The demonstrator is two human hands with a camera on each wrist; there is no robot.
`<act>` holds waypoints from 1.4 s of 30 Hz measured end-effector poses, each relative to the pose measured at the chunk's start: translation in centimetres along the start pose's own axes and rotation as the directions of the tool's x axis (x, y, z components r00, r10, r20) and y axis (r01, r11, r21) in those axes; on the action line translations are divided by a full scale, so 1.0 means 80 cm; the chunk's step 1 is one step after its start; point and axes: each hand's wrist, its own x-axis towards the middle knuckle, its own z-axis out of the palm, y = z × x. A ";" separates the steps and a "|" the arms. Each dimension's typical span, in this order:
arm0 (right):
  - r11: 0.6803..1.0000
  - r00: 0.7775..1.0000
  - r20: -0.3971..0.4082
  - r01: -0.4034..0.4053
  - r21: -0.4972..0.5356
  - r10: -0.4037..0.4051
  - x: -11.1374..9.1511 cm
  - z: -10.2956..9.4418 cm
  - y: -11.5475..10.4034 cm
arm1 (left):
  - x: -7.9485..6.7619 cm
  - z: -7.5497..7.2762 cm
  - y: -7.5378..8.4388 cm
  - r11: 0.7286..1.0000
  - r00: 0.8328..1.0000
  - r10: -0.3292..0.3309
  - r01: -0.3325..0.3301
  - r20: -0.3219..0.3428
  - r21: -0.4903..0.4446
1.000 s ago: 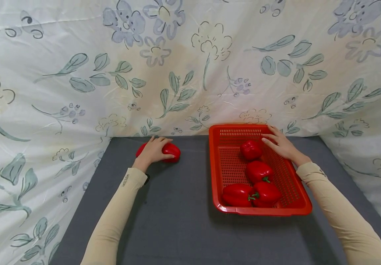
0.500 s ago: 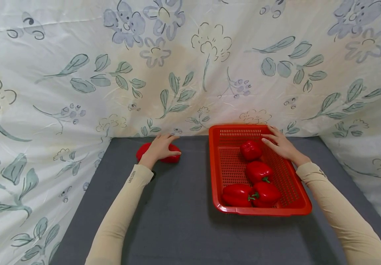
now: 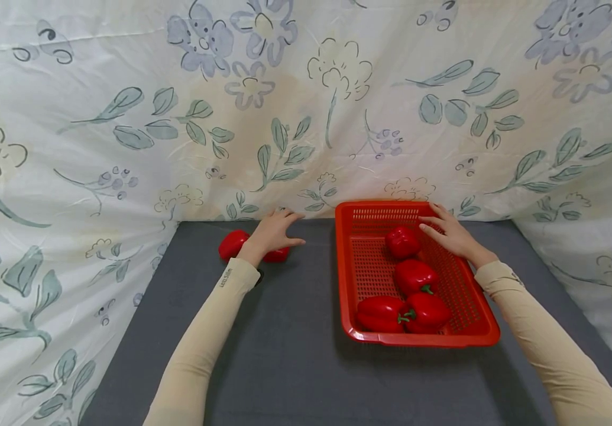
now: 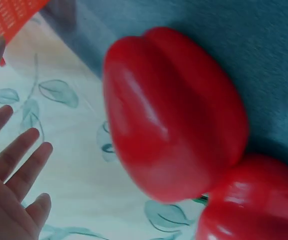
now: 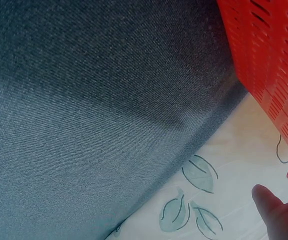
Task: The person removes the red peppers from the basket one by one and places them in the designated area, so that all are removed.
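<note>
My left hand (image 3: 272, 232) is over a pair of red bell peppers lying end to end at the back left. Its fingers are spread and hold nothing. In the left wrist view one bell pepper (image 4: 174, 120) fills the middle, apart from the fingers, and a second bell pepper (image 4: 256, 202) sits against it. My right hand (image 3: 452, 235) holds the right rim of a red plastic basket (image 3: 342, 266) near its far corner, thumb side over the inside. Part of that hand (image 5: 284, 215) shows outside the basket wall in the right wrist view.
Several red bell peppers are in the basket, one bell pepper (image 3: 416, 276) near its middle and another bell pepper (image 3: 380, 313) at the near left. The dark grey table (image 3: 284, 355) runs back to a flowered cloth (image 3: 306, 89), which also hangs along both sides.
My left hand has let go of the bell peppers and moved right and slightly back, its fingers opening out. The peppers stay in place, and my right hand keeps its position on the basket.
</note>
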 end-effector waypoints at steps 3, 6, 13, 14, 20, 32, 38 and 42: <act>1.000 1.000 -0.004 0.006 -0.004 -0.006 -0.001 0.001 0.000 | 0.006 0.000 0.008 1.000 1.000 0.002 -0.002 0.002 0.003; 1.000 1.000 -0.005 0.008 -0.005 -0.008 -0.001 0.001 0.001 | 0.010 -0.001 0.015 1.000 1.000 0.005 -0.005 0.008 -0.009; 1.000 1.000 -0.012 0.006 -0.005 -0.006 0.000 0.002 0.002 | 0.019 -0.004 0.032 0.999 1.000 0.010 -0.010 0.013 -0.038; 1.000 1.000 -0.014 0.004 -0.002 -0.004 0.000 0.002 0.001 | 0.021 -0.004 0.034 0.999 1.000 0.013 -0.012 0.012 -0.043; 1.000 1.000 -0.015 0.005 -0.001 -0.005 0.000 0.001 0.000 | 0.032 -0.002 0.043 0.996 0.999 0.050 -0.051 -0.018 -0.078; 1.000 1.000 -0.013 0.002 -0.004 -0.002 -0.001 0.002 0.000 | 0.044 -0.008 0.070 0.991 0.998 0.063 -0.063 -0.011 -0.118; 1.000 1.000 -0.014 0.004 -0.011 -0.004 -0.001 0.002 0.001 | 0.053 -0.009 0.084 0.989 0.997 0.075 -0.074 0.005 -0.130; 1.000 1.000 -0.015 0.001 -0.013 -0.002 -0.001 0.002 0.001 | 0.060 -0.008 0.095 0.987 0.996 0.087 -0.084 0.016 -0.140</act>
